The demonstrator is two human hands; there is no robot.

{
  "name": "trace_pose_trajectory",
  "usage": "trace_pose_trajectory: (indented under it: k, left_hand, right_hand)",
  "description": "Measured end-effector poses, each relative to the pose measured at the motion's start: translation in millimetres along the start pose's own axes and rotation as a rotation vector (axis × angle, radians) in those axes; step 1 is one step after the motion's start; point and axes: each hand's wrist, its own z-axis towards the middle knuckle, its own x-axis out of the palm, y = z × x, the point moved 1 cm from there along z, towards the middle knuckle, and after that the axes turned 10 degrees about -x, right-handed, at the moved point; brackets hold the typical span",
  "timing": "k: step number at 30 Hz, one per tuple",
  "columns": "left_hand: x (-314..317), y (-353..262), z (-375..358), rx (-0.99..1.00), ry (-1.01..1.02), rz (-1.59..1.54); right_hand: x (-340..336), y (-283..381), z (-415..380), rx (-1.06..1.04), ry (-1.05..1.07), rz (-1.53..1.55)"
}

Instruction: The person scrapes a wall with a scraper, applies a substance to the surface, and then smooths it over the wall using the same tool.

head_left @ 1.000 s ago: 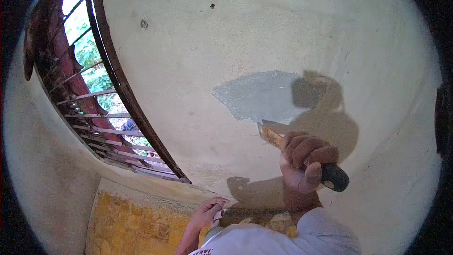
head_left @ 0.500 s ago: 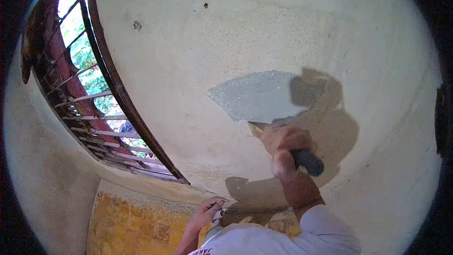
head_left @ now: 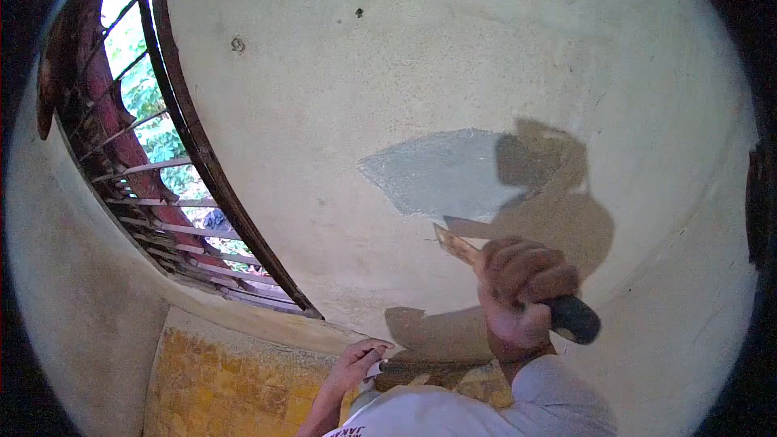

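My right hand [head_left: 526, 287] is wrapped round the black handle of a scraper [head_left: 460, 246], whose metal blade points up and left. The blade tip is just below a grey patch [head_left: 437, 170] on the pale wall [head_left: 324, 97]; whether it touches the wall I cannot tell. At the lower middle, my left hand [head_left: 358, 360] is closed round a small white and dark object [head_left: 375, 366], mostly hidden by the fingers.
A window with dark bars [head_left: 194, 202] stands at the left, with leaves outside. Yellowish, worn tiling [head_left: 218, 380] runs along the bottom. Shadows of the head and arm fall on the wall at the right.
My right hand has moved down and to the right with the scraper, away from the grey patch's lower edge. My left hand has hardly moved.
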Motion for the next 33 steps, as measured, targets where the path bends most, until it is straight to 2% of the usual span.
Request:
trace_pose_trajectory:
  k: [1,2,4,6,7,8,10,11,15,16,17,18,19,20,22,23,25,26,27,29,31,33]
  left_hand:
    - [1,-3,-1,0.038,-0.003,0.004]
    - [1,-6,-2,0.036,-0.003,0.001]
    - [1,-13,-8,-0.161,0.014,-0.038]
    - [0,2,-2,-0.099,0.005,-0.032]
    - [-2,7,1,-0.031,-0.01,-0.026]
    - [-4,6,2,-0.022,-0.019,-0.028]
    - [-6,7,-1,-0.076,-0.009,-0.033]
    - [-6,8,-1,-0.078,-0.012,-0.035]
    - [-7,12,2,0.086,-0.039,0.041]
    - [-8,10,4,0.166,-0.045,0.086]
    - [-8,0,0,0.164,-0.046,0.085]
    - [-7,-11,-6,-0.001,-0.028,0.04]
    - [-6,-17,-10,-0.165,-0.009,-0.005]
    - [-6,-11,-6,-0.165,-0.007,-0.006]
    - [-5,1,1,0.089,-0.018,0.023]
    - [-5,2,2,0.089,-0.014,0.022]
    - [-8,1,1,-0.063,0.011,-0.006]
    - [-7,0,1,-0.06,0.012,-0.005]
    - [-8,-2,1,-0.039,0.022,-0.014]
    - [-8,-2,3,-0.013,0.031,-0.024]
    - [-6,-1,3,0.086,0.008,0.022]
    - [-7,-2,3,0.026,0.021,-0.003]
  right_hand:
    - [0,-2,-1,0.002,0.0,0.001]
    - [0,-8,-5,0.106,-0.038,0.012]
    - [-1,-23,-17,0.317,-0.117,0.03]
    - [-4,-37,-31,0.52,-0.197,0.052]
    - [-8,-37,-39,0.42,-0.159,0.024]
    - [-8,-32,-29,0.415,-0.153,0.034]
    - [-4,-8,-1,0.171,0.041,0.014]
    - [5,-3,5,0.161,-0.029,-0.084]
    - [-2,-21,-8,0.28,-0.024,-0.167]
    - [0,-17,-4,0.221,0.076,-0.228]
    - [3,-14,0,0.161,0.174,-0.286]
    - [4,-10,2,0.161,0.174,-0.285]
    - [4,-5,4,0.073,0.134,-0.159]
    - [4,-2,5,-0.014,0.094,-0.036]
    - [6,-5,5,0.031,0.117,-0.102]
    - [7,-7,5,0.077,0.138,-0.169]
    - [10,-11,5,0.17,0.18,-0.304]
    - [10,-12,5,0.212,0.2,-0.369]
    - [8,-10,5,0.207,0.201,-0.368]
    - [3,-2,5,0.145,0.076,-0.041]
    - [0,-3,3,0.163,0.065,-0.12]
    - [0,-10,-3,0.185,0.05,-0.201]
